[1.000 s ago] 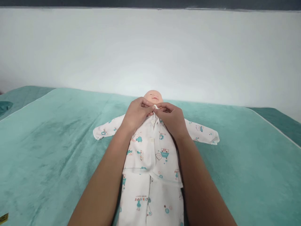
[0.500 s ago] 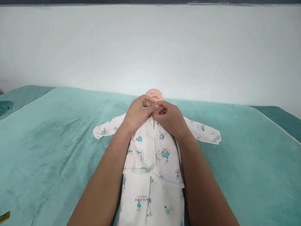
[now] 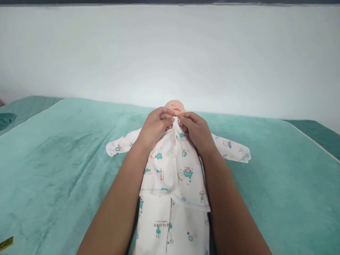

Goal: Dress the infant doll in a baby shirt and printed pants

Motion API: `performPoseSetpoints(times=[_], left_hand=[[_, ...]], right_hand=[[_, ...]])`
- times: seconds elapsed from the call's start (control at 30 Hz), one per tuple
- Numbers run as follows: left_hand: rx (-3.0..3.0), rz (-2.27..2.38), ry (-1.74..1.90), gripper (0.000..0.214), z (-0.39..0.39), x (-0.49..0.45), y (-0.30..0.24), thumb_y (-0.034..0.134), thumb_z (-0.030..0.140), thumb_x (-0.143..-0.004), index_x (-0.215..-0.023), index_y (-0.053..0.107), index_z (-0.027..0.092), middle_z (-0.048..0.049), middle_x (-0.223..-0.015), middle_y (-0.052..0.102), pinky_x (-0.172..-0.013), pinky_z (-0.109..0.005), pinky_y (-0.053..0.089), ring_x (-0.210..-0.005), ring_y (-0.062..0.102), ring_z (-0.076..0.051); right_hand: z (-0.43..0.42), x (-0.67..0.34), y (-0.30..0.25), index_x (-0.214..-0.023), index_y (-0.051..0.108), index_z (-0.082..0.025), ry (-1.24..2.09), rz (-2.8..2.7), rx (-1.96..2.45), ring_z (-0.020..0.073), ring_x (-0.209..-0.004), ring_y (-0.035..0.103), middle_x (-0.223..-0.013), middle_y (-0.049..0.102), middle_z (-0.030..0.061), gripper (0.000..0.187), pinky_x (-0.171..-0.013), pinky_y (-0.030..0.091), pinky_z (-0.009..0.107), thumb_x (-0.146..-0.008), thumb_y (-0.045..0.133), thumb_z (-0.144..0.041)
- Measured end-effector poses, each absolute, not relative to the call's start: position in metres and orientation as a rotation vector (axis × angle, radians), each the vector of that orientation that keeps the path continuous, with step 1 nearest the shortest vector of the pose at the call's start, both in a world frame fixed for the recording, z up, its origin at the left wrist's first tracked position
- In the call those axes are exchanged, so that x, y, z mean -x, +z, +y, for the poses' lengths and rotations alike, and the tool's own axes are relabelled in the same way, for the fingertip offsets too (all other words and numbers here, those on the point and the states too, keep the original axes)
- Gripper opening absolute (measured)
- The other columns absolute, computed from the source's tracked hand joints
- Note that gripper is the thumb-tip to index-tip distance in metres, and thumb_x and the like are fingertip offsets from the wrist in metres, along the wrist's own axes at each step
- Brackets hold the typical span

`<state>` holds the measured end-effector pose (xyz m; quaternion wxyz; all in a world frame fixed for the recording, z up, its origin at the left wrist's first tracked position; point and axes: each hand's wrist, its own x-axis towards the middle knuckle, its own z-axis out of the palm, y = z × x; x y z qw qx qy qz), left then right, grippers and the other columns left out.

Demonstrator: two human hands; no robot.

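A baby doll [image 3: 174,105] lies on its back, its head at the far end. It wears a white printed baby shirt [image 3: 159,173] with teal and pink pictures, over matching trousers [image 3: 156,241]. At the collar, my left hand [image 3: 157,124] pinches the left side of the neckline. Opposite it, my right hand [image 3: 196,130] pinches the right side, with the fingertips of both hands close together. Between them a small piece of the collar shows, slightly raised. The shirt front overlaps down the middle. The doll's neck is hidden behind my fingers, and both sleeves stretch outward.
A teal plush blanket [image 3: 66,170] covers the surface, with a crease running along its left part. Behind it stands a white wall [image 3: 170,53]. A yellow and black tag [image 3: 6,243] lies at the lower left.
My fingertips have moved slightly apart, the right hand shifting a little to the right. The collar edge between them now shows, lifted toward the doll's chin.
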<state>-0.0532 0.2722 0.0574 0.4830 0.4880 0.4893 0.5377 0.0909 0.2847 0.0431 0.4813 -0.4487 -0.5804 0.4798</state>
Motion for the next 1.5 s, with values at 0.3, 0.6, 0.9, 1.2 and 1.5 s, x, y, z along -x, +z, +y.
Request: performPoseSetpoints(times=[0.3,0.6,0.9,1.2,1.5], left_hand=[[-1.616,1.501,1.254,0.016,0.279,0.055,0.05,0.058,0.013,-0.076,-0.084,0.07,0.019,-0.0027,-0.088,0.071,-0.082,-0.031,0.047,-0.082,0.062,-0.016],[-1.702,1.577,1.295,0.017,0.277,0.053,0.048,0.053,0.013,-0.079,-0.075,0.068,0.021,-0.0048,-0.095,0.072,-0.09,-0.037,0.046,-0.09,0.063,-0.021],[-1.702,1.563,1.29,0.021,0.275,0.054,0.048,0.051,0.012,-0.081,-0.079,0.069,0.021,-0.005,-0.097,0.072,-0.09,-0.037,0.046,-0.091,0.064,-0.021],[-1.743,1.588,1.285,0.02,0.274,0.054,0.048,0.048,0.011,-0.078,-0.076,0.066,0.02,-0.0037,-0.089,0.071,-0.084,-0.034,0.046,-0.087,0.062,-0.02],[-1.818,1.429,1.465,0.021,0.226,0.063,0.031,0.048,0.018,-0.089,-0.093,0.068,0.021,-0.0048,-0.105,0.067,-0.093,-0.031,0.045,-0.102,0.06,-0.018]], right_hand=[[0.287,-0.085,0.04,-0.08,0.064,-0.019,0.985,-1.432,1.195,0.0102,-0.058,0.046,-0.063,0.055,-0.0049,0.012,-0.059,0.035,0.026,-0.073,0.056,-0.025],[0.279,-0.082,0.046,-0.074,0.06,-0.02,0.799,-1.526,1.304,0.0113,-0.059,0.045,-0.062,0.055,-0.0041,0.007,-0.06,0.036,0.026,-0.073,0.055,-0.023],[0.274,-0.084,0.045,-0.062,0.065,-0.02,0.712,-1.527,1.332,0.0153,-0.067,0.052,-0.07,0.065,0.0,0.021,-0.063,0.039,0.028,-0.074,0.049,-0.024],[0.273,-0.084,0.039,-0.081,0.074,-0.024,0.602,-1.731,1.267,0.0194,-0.09,0.061,-0.093,0.07,0.002,0.025,-0.084,0.043,0.033,-0.079,0.049,-0.021],[0.236,-0.09,0.039,-0.082,0.062,-0.021,0.564,-1.625,1.293,0.0154,-0.066,0.052,-0.071,0.06,-0.0007,0.017,-0.066,0.039,0.029,-0.085,0.05,-0.033]])
